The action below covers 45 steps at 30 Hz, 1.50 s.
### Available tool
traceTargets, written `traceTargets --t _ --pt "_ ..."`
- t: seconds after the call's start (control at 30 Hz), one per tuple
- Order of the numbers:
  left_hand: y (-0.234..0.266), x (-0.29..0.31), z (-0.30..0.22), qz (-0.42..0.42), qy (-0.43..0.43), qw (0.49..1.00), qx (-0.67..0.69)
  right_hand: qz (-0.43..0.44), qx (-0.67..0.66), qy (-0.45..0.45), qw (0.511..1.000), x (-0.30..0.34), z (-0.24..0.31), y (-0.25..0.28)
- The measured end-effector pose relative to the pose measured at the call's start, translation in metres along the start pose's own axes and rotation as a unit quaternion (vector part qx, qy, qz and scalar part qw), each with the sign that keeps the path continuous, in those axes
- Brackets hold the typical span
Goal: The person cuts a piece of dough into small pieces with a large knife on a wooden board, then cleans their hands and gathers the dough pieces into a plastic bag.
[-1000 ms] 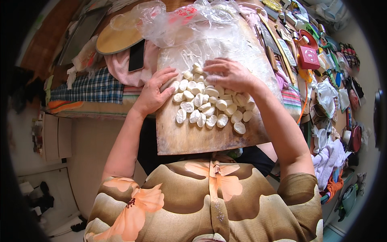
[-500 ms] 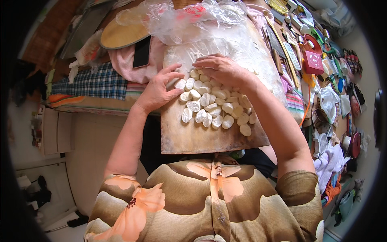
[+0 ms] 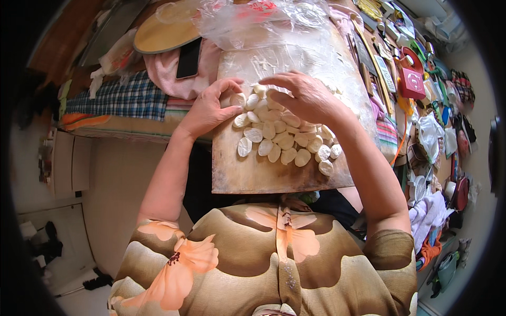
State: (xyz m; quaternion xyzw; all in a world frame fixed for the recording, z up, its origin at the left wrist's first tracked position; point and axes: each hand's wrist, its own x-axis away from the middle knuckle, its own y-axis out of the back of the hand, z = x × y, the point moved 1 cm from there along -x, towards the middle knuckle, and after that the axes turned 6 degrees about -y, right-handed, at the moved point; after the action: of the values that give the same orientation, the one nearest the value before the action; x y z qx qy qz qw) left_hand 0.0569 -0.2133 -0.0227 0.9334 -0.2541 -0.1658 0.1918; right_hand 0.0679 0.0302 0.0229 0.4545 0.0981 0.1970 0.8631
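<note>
A pile of small, flattened white dough pieces (image 3: 284, 140) lies on a floured wooden board (image 3: 247, 176) in front of me. My left hand (image 3: 213, 108) is at the pile's left edge, thumb and fingers apart. One dough piece (image 3: 238, 99) sits in the gap between them; whether they press on it is unclear. Over the far right side of the pile, my right hand (image 3: 308, 99) arches with its fingers stretched and its thumb apart. Its palm hides some of the dough pieces beneath.
Crumpled clear plastic (image 3: 247, 26) covers the board's far end. A phone (image 3: 188, 59) rests on a pink cloth (image 3: 161, 76), near a round yellow disc (image 3: 166, 32). Along the right lie a long wooden stick (image 3: 373, 66), a red box (image 3: 411, 83) and much clutter.
The dough pieces have shifted, some spreading right. My left hand's fingers have curled more around the edge piece, and my right thumb now shows apart from its fingers.
</note>
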Motion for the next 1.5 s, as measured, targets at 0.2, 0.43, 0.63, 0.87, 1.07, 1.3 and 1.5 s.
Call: traceTargets --t 0.2,0.43,0.63,0.87,1.07,1.3,1.5 --pt "-0.005 0.003 0.017 -0.054 0.045 0.985 0.155 0.046 0.007 0.103 0.994 -0.019 -0.004 -0.032" --pt "-0.003 -0.065 0.000 -0.076 0.100 0.968 0.216 -0.020 0.016 0.093 0.995 0.030 0.010 -0.011" --pt "-0.023 -0.170 0.037 -0.074 0.224 0.894 0.382 -0.095 -0.032 0.017 0.995 0.091 0.015 0.040" --pt "-0.049 -0.229 0.042 -0.296 0.113 0.873 0.370 -0.273 -0.085 -0.129 0.950 0.166 -0.031 0.054" --pt "-0.023 -0.196 0.075 -0.110 0.020 0.963 -0.247 -0.222 -0.035 -0.253 0.941 0.193 -0.051 0.040" --pt "-0.018 -0.174 0.062 -0.006 0.021 0.955 -0.296 -0.172 -0.005 -0.296 0.940 0.176 -0.040 0.034" --pt "-0.024 -0.139 0.045 0.002 -0.061 0.973 -0.225 -0.180 -0.294 -0.227 0.911 0.110 -0.036 0.063"
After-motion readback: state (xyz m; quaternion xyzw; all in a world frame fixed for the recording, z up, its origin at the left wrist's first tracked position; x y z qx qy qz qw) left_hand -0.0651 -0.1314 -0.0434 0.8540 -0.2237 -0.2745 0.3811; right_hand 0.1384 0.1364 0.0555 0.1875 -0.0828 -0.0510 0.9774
